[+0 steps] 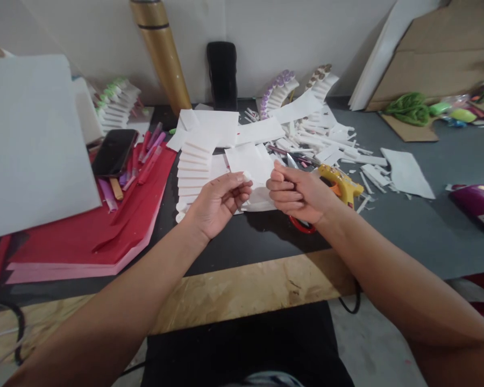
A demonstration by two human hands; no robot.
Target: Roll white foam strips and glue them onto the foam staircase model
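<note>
Between the thumb and fingertips of my left hand [221,201] is a small white roll of paper [247,176]. Just to its right, my right hand [296,191] is closed in a pinch; whatever lies between its fingertips is too small or hidden to make out. Beneath the hands lie white paper sheets [250,161] and a stepped row of folded white strips [193,172]. Scissors with red handles [302,224] sit partly hidden under my right hand. A yellow glue gun [344,183] rests close beside my right wrist.
White paper scraps [306,134] are heaped behind the hands. Left are red paper sheets [84,231], a phone [115,152], markers [147,161] and a large white board [32,145]. A gold flask [163,59] stands at the wall. A purple object [476,204] lies far right.
</note>
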